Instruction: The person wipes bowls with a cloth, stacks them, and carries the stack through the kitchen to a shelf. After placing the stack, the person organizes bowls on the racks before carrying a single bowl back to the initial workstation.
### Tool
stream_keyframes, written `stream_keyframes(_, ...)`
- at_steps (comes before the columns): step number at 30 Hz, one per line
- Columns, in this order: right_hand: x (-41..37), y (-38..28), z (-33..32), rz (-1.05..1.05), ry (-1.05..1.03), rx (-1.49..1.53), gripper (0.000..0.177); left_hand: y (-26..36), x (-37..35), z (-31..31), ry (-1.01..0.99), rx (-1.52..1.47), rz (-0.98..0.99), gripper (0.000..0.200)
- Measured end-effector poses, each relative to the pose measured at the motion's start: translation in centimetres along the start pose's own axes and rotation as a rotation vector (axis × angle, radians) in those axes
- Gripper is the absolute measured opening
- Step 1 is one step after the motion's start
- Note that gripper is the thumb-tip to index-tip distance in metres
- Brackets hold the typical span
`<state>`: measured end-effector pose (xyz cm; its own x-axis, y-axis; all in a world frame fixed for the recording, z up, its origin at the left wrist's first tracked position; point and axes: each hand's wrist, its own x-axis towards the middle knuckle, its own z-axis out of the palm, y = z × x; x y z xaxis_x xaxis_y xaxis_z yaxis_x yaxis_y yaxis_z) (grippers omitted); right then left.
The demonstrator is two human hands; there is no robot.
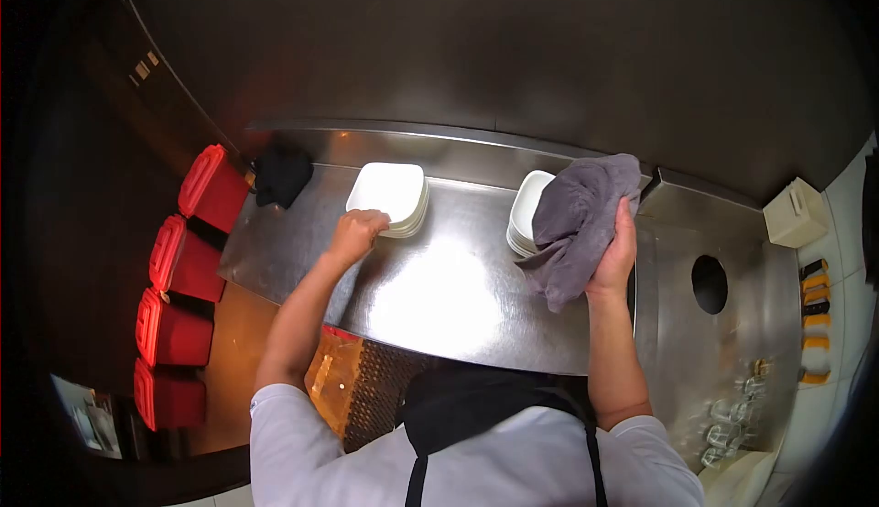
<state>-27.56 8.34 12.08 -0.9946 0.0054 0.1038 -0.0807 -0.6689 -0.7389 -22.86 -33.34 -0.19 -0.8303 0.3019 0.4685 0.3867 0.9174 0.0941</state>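
Note:
My left hand (355,233) is closed at the near edge of a stack of white square plates (388,192) on the steel counter (449,296); whether it grips a plate I cannot tell. My right hand (617,252) holds a grey cloth (577,218) pressed over a second stack of white plates (526,214) further right. The cloth hangs down past that stack and hides much of it.
A black cloth (280,174) lies at the counter's back left corner. Several red lidded bins (183,260) line the floor to the left. On the right are a round hole (709,283) in the counter, a white box (795,214) and several glasses (732,411).

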Motion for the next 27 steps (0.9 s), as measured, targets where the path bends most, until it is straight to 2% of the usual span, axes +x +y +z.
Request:
stream_keyframes(2,0.3,-0.5,-0.5,-0.057,-0.057,-0.069,0.045,-0.2,-0.2,0.0,-0.006,-0.036,-0.011,0.012)
stream_keyframes(5,2.1,-0.5,-1.5,-0.230,0.067,-0.254,0.042,-0.6,-0.5,0.0,-0.055,-0.064,0.000,0.014)
stream_keyframes(6,3.5,0.0,-3.4,-0.319,0.040,-0.424,0.038,-1.0,-0.8,0.5,-0.187,-0.042,-0.049,0.030)
stream_keyframes(7,4.6,-0.5,-3.7,-0.406,-0.076,-0.572,0.033,0.6,0.2,0.4,-0.140,-0.015,-0.053,0.036)
stream_keyframes(8,5.6,-0.6,-4.0,-0.469,-0.098,-0.788,0.030,2.1,1.0,-0.1,-0.092,0.013,-0.060,0.043)
stream_keyframes(9,6.4,-0.8,-3.5,-0.449,-0.133,-1.008,0.030,3.8,2.0,-0.5,-0.043,0.044,-0.071,0.049)
stream_keyframes(10,7.2,-0.8,-3.3,-0.485,-0.264,-1.242,0.034,5.5,3.0,0.2,0.036,-0.085,-0.089,0.063)
stream_keyframes(12,9.1,2.0,-4.4,-0.580,-0.528,-1.464,0.039,11.5,5.6,3.2,0.228,-0.296,-0.181,0.070)
stream_keyframes(13,9.8,4.4,-5.9,-0.589,-0.621,-1.680,0.051,14.5,6.9,4.9,0.232,-0.409,-0.251,0.074)
stream_keyframes(14,9.3,6.8,-6.7,-0.508,-0.637,-1.896,0.059,17.2,8.4,7.0,0.254,-0.499,-0.245,0.083)
stream_keyframes(15,8.7,8.4,-6.9,-0.419,-0.651,-2.110,0.066,20.2,10.3,7.0,0.178,-0.577,-0.313,0.103)
stream_keyframes(16,8.8,8.7,-6.5,-0.270,-0.674,-2.034,0.070,21.8,11.7,9.0,0.078,-0.658,-0.382,0.124)
stream_keyframes(18,8.7,8.7,-6.1,0.027,-0.710,-1.858,0.077,23.4,12.9,10.2,0.141,-0.684,-0.423,0.130)
stream_keyframes(21,8.3,7.4,-5.8,0.190,-0.767,-1.570,0.078,23.7,13.3,10.5,0.166,-0.742,-0.453,0.147)
stream_keyframes(22,7.6,6.3,-3.9,0.213,-0.723,-1.497,0.080,23.6,13.4,10.4,0.195,-0.768,-0.447,0.151)
stream_keyframes(25,6.1,5.1,-0.6,0.268,-0.683,-1.715,0.069,23.7,13.7,10.2,0.188,-0.777,-0.457,0.158)
stream_keyframes(26,7.4,8.6,-4.3,0.016,-0.593,-1.437,0.075,23.8,13.6,10.2,0.171,-0.770,-0.466,0.160)
stream_keyframes(27,7.4,7.5,-4.0,0.060,-0.577,-1.303,0.066,23.9,13.6,10.1,0.153,-0.763,-0.476,0.162)
